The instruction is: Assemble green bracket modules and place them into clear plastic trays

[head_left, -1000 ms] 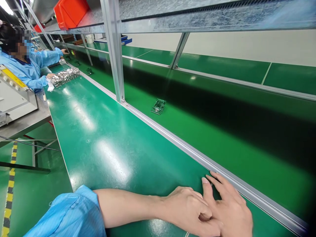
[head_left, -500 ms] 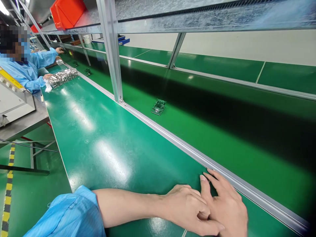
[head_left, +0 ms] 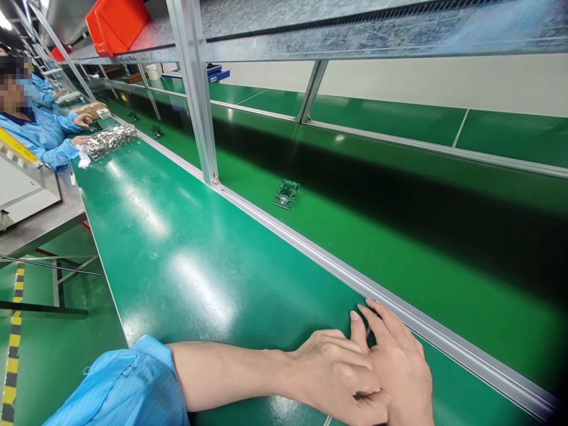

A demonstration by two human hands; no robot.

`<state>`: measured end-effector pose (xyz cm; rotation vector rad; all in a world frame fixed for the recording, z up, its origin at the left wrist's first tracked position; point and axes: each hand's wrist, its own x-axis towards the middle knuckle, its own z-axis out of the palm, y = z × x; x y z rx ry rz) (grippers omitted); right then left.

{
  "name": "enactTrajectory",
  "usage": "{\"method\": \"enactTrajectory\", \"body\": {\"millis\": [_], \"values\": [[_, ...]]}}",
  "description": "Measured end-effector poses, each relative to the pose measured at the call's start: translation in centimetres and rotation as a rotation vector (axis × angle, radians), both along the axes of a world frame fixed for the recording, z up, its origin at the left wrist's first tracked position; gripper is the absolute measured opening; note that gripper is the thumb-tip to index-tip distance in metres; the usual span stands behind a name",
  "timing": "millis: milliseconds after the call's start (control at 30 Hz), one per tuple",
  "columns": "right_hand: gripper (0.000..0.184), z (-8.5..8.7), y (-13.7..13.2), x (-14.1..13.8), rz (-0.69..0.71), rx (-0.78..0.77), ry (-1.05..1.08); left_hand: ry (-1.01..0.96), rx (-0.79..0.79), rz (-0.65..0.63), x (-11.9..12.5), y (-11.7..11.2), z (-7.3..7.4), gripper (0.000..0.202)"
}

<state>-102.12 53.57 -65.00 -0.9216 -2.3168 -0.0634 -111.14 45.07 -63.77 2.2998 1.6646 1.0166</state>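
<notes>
In the head view, the curled left hand overlaps the loosely spread right hand near the worktop's railed edge; whether either grips anything, I cannot tell. The circuit board lies beyond that edge, well apart from both.

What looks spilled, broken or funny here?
Nothing clearly stands out. The board lies flat beyond the rail, with no damage I can see. The shiny heap at far left looks jumbled, but it's too distant to tell if anything spilled.
</notes>
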Motion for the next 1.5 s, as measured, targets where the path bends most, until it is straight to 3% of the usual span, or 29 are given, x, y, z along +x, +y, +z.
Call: {"method": "enactTrajectory", "body": {"millis": [100, 233, 433, 567, 800, 967, 1033, 1200, 1400, 1500], "values": [[0.044, -0.1, 0.1, 0.3, 0.029, 0.038, -0.015, 0.083, 0.122, -0.045, -0.1, 0.1, -0.1, 0.031], [0.046, -0.5, 0.6, 0.8, 0.062, 0.047, -0.043, 0.108, 0.173, 0.044, -0.1, -0.4, -0.1, 0.032], [0.050, -1.0, 0.9, 1.3, 0.111, -0.004, -0.030, 0.230, 0.349, 0.158, -0.9, -2.1, 2.0, 0.029], [0.052, -0.8, 0.7, 1.0, 0.126, 0.022, 0.020, 0.317, 0.395, 0.025, -1.1, -2.4, 2.6, 0.035], [0.055, 0.5, -0.1, -0.1, 0.006, 0.036, 0.005, 0.357, 0.283, -0.190, -1.0, -1.8, 1.2, 0.039], [0.056, 0.5, 0.0, -0.1, 0.018, 0.047, 0.017, 0.357, 0.444, -0.140, -1.2, -1.9, 1.9, 0.044], [0.054, 0.4, 0.0, -0.1, 0.017, 0.046, 0.036, 0.371, 0.476, -0.174, -1.3, -1.9, 1.9, 0.046], [0.050, 0.1, -0.2, -0.2, 0.002, 0.034, 0.065, 0.429, 0.398, -0.317, -1.4, -1.8, 1.7, 0.051], [0.041, 0.0, 0.0, -0.3, 0.024, 0.050, 0.083, 0.571, 0.410, -0.238, -1.8, -2.8, 3.9, 0.049], [0.040, 0.0, -0.2, -0.6, 0.012, 0.111, 0.073, 0.595, 0.379, -0.244, -1.7, -2.9, 4.0, 0.049]]}}
